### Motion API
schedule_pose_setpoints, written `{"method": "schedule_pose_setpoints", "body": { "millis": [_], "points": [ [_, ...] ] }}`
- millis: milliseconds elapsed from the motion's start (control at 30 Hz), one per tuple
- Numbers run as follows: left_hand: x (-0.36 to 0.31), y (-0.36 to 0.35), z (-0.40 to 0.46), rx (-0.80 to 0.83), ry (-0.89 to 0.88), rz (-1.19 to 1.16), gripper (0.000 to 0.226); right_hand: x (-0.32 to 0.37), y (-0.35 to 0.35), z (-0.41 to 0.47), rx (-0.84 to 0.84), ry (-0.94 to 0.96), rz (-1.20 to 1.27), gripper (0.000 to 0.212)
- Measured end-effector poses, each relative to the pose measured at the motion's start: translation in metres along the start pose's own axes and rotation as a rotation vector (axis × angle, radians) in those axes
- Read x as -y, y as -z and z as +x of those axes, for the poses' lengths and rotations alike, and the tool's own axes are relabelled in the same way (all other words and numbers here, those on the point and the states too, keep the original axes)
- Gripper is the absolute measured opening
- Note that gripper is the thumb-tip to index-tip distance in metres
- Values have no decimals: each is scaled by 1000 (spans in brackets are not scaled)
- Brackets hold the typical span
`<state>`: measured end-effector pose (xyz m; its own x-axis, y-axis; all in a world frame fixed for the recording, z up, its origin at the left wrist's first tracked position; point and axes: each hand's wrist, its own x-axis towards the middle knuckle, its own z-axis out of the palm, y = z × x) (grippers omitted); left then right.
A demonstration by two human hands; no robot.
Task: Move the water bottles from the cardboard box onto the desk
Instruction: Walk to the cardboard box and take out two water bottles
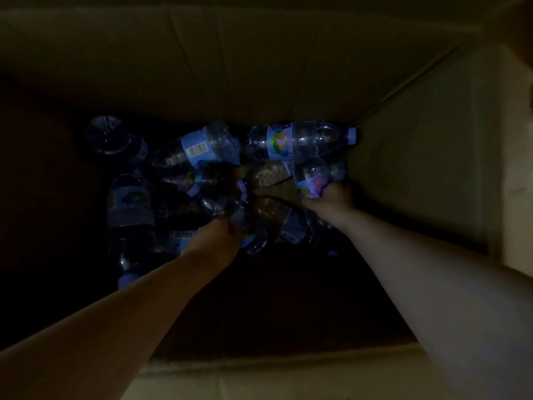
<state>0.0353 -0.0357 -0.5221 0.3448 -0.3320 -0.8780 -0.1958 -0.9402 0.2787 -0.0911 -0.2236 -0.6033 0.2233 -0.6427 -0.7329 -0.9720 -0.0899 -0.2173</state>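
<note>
Both arms are deep inside the tall brown cardboard box (288, 67), and it's dim down there, so detail is scarce. At about four o'clock from the middle of the pile, the right hand (328, 202) has its fingers wrapped round a clear plastic water bottle with a purple-and-pink label (315, 177), gripping it at the label band, probably because the waist gives the surest hold for a straight lift. Down at six o'clock, the left hand (222, 243) is curled onto a second clear bottle with a blue label (251, 223), though shadow hides exactly how those fingers sit. One bottle per hand looks like a way to halve the trips. The rest of the load lies jumbled on the box floor: a clear bottle with a blue cap (300, 142) lies on its side at one o'clock, cap pointing into the far right corner, another with a barcode label (199, 148) at eleven, more to the left at nine. The desk isn't in view, so plenty of work remains.
</note>
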Motion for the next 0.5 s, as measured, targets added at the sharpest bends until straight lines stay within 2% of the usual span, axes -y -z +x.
{"method": "schedule_pose_setpoints", "body": {
  "millis": [67, 233, 367, 433, 500],
  "points": [
    [0, 0, -4, -13, -12, 7, 32, 4, 4, -4, -35, 33, -114, 71],
    [3, 10, -14, -19, 11, -47, 29, 19, 10, -33, -23, 170, -219, 86],
    [-3, 34, -21, -123, 69, -297, 33, 39, 19, -68, 28, 512, -403, 85],
    [-8, 51, -24, -174, 144, -480, 44, 49, 26, -84, 31, 718, -470, 83],
    [-10, 68, -31, -130, 222, -669, 51, 61, 33, -100, -2, 902, -520, 79]
  ]
}}
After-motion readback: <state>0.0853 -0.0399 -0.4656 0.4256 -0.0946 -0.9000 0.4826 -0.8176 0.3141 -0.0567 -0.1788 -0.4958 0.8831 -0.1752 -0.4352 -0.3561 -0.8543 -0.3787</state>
